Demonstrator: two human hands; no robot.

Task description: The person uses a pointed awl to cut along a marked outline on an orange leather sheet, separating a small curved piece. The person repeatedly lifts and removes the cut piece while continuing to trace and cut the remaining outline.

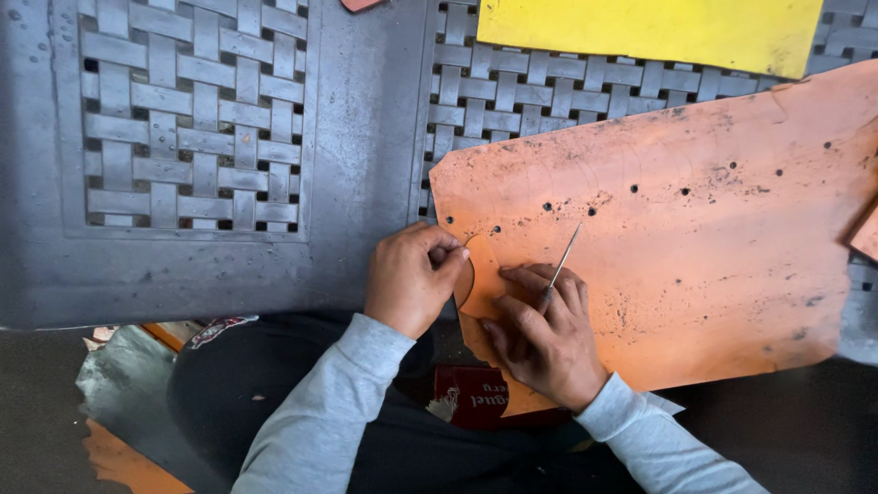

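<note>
A large orange sheet (695,229), scuffed and dotted with small holes, lies on a grey table with a woven pattern (192,119). My left hand (410,276) pinches a curved flap (477,267) cut into the sheet's near left edge. My right hand (541,331) rests flat on the sheet just right of the flap. Between its fingers is a thin metal blade tool (562,263) with the tip pointing up and away. Both sleeves are light grey.
A yellow sheet (658,32) lies at the far edge of the table. A second orange piece (867,233) shows at the right edge. Below the table edge are my dark lap, a red packet (476,395) and orange offcuts (123,462) on the floor.
</note>
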